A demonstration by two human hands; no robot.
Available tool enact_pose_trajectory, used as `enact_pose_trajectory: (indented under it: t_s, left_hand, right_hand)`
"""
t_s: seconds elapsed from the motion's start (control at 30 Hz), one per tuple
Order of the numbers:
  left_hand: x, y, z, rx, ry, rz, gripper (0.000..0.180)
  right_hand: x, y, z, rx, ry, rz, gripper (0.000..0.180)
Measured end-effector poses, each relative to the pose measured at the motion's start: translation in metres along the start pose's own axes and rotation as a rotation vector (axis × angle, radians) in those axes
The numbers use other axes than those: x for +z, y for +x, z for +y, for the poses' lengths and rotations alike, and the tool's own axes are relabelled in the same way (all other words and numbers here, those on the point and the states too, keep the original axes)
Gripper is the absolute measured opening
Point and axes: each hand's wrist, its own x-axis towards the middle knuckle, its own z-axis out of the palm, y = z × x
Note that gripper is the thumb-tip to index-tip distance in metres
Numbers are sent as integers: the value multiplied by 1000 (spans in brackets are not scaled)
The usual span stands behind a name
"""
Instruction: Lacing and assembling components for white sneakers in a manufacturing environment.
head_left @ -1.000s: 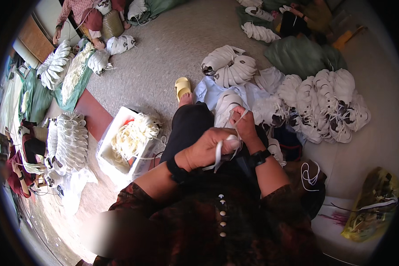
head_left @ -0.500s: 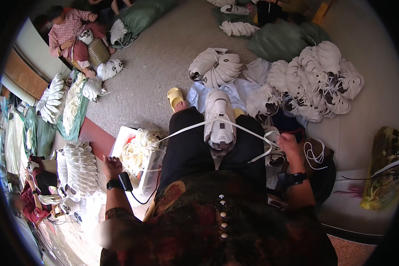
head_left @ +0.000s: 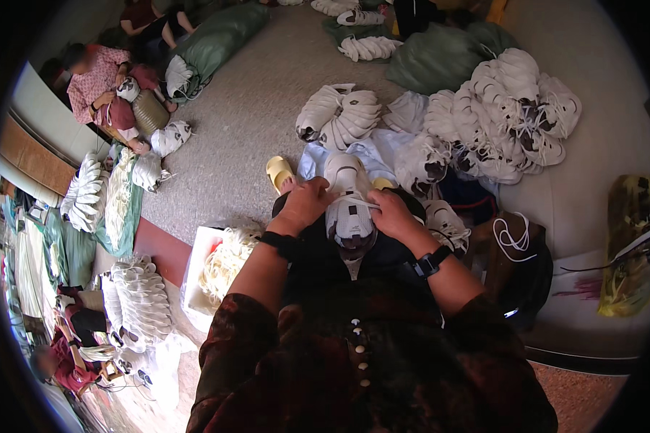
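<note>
A white shoe [head_left: 350,220] with dark grey trim is propped between my thighs, its heel end toward me. Across its opening lies a white shoelace [head_left: 361,203]. My left hand [head_left: 307,205] is at the shoe's left side, its fingers closed on the lace. On the other side my right hand [head_left: 395,213] is also closed, gripping the lace close to the shoe. The hands mostly hide the lace's loose ends.
To my left a white box [head_left: 195,270] holds tangled laces [head_left: 231,263]. White shoes [head_left: 509,119] are heaped at right, and two bundles [head_left: 339,115] lie ahead. A dark bag [head_left: 516,267] stands at my right. Two people [head_left: 97,79] [head_left: 68,361] sit at left.
Both hands have come inward from wide apart to the shoe. The lace, stretched out to both sides before, is now drawn in short across it. My view has shifted slightly.
</note>
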Motion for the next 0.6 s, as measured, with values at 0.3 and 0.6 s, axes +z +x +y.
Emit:
enact_pose_trajectory:
  t_s: [0.3, 0.6]
  left_hand:
    - [-3, 32, 20, -277, 70, -446, 37]
    - [8, 38, 38, -478, -571, -550, 34]
  right_hand:
    - [-8, 4, -10, 27, 278, -93, 26]
    - [-2, 6, -7, 6, 208, -56, 36]
